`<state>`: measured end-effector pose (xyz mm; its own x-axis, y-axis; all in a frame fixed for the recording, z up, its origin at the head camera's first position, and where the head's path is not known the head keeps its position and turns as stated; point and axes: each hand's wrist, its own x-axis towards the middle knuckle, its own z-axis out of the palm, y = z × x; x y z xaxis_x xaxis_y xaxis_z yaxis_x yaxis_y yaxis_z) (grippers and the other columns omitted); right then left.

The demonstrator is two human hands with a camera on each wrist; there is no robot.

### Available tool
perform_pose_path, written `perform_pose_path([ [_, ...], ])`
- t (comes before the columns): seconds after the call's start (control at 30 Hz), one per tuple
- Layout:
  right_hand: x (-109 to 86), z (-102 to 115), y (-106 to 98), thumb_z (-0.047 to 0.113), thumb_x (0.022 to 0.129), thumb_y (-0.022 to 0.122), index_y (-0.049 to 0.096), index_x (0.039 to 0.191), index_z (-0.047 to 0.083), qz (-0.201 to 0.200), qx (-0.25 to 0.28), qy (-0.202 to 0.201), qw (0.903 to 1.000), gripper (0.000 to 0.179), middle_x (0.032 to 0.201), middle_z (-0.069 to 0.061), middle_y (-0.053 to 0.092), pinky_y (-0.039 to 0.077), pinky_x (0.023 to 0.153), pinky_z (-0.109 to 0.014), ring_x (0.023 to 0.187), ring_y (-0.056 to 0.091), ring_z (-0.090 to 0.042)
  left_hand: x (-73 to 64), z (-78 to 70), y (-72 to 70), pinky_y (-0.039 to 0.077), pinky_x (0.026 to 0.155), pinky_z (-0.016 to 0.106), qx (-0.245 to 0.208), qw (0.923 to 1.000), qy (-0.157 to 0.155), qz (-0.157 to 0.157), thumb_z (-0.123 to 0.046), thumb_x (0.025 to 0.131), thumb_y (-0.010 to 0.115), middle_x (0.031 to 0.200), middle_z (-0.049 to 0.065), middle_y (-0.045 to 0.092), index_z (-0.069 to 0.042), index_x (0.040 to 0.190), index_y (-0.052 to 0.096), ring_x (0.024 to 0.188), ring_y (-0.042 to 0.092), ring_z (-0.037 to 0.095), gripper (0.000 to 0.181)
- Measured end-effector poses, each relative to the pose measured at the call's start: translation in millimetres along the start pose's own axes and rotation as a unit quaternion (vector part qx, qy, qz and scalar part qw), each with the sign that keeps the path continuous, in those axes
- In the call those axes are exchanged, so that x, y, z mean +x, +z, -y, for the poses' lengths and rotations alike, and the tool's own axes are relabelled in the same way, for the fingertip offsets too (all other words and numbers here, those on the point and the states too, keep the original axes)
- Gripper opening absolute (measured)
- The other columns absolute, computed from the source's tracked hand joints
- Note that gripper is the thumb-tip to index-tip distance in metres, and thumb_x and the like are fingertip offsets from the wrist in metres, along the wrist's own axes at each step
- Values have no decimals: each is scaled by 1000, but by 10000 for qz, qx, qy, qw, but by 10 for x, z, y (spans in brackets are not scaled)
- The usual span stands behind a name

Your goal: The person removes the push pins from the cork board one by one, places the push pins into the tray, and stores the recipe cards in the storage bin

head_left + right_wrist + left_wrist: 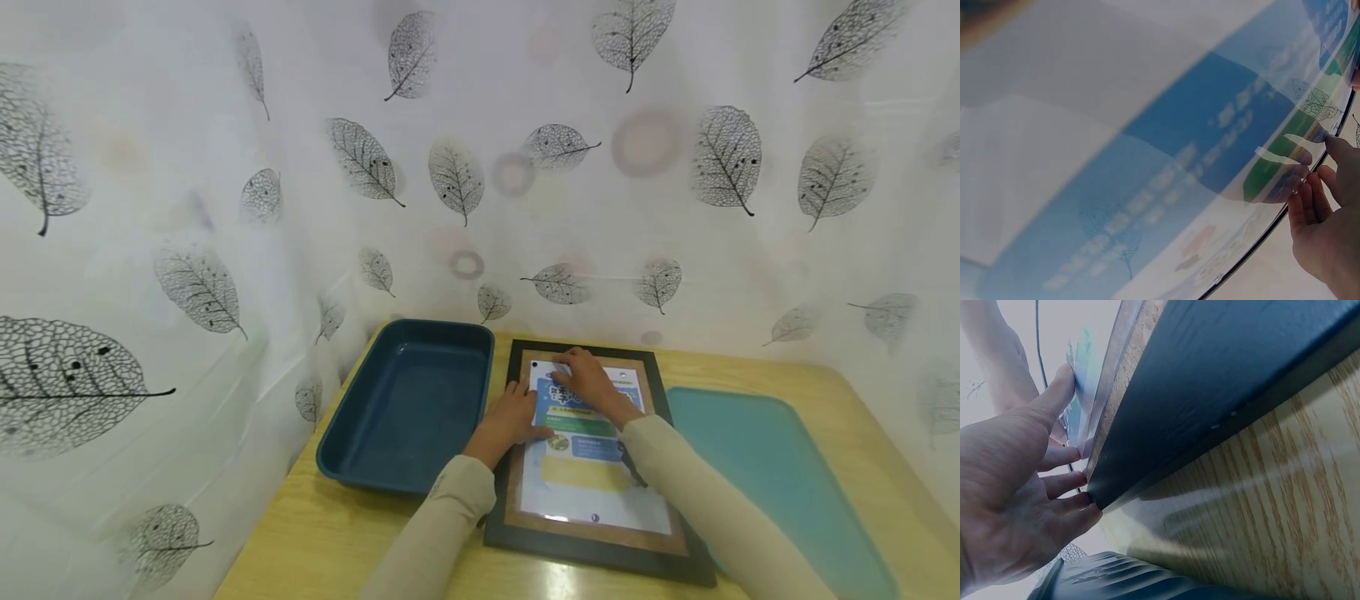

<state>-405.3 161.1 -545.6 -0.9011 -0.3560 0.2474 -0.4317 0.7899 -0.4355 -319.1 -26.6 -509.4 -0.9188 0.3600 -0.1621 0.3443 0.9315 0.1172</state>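
Observation:
A printed sheet [540,479] with blue, green and yellow panels lies on a black-framed board [517,533] with a brown border. My left hand [506,421] is at the left side of the board. In the left wrist view, its thumb [1060,387] reaches over the glossy sheet, while the fingers stretch to the frame's black edge. My right hand [588,379] is over the sheet's upper part, bent fingers and thumb pointing left; whether they pinch anything I cannot tell. In the right wrist view, the shiny surface [1166,162] mirrors a hand and the leaf pattern.
A dark blue tray [405,487] stands left of the board. To the right lies a light turquoise tray [772,467], partly behind the right sleeve. Both rest with the board on a pale wooden table [270,542]. A leaf-patterned curtain [480,167] hangs behind and at the sides.

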Motion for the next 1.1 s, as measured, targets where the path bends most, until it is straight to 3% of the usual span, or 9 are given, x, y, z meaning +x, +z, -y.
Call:
perform_pose_path([
  [0.3, 104, 47, 79, 16, 97, 76, 72, 123, -1, 14, 230, -95, 9997, 32, 111, -19, 68, 57, 89, -49, 100, 67, -33, -11, 10, -39, 45, 114, 41, 15, 9999, 68, -119, -62, 88, 75, 160, 12, 43, -5, 148, 54, 143, 44, 28, 86],
  [0.67, 198, 135, 166, 13, 96, 75, 75, 119, -1, -124, 204, -304, 9993, 27, 105, -18, 69, 58, 85, -49, 96, 68, -33, 13, 15, -10, 46, 113, 42, 80, 9999, 68, -58, -65, 90, 71, 165, 14, 37, -7, 151, 52, 148, 39, 28, 87],
  [0.87, 217, 172, 161, 11, 94, 76, 77, 116, 0, -214, 379, -115, 9990, 25, 102, -17, 71, 58, 84, -48, 94, 69, -33, 13, 18, 21, 50, 108, 40, 21, 9998, 38, -205, -64, 88, 74, 161, 13, 42, -6, 147, 56, 142, 45, 26, 85],
  [1.1, 255, 193, 162, 12, 94, 77, 78, 112, 0, -192, 922, 458, 9945, 22, 104, -17, 77, 60, 87, -48, 96, 74, -33, -8, 17, 21, 50, 106, 40, -92, 9995, 64, -281, -63, 88, 75, 160, 13, 42, -6, 147, 56, 138, 47, 25, 85],
])
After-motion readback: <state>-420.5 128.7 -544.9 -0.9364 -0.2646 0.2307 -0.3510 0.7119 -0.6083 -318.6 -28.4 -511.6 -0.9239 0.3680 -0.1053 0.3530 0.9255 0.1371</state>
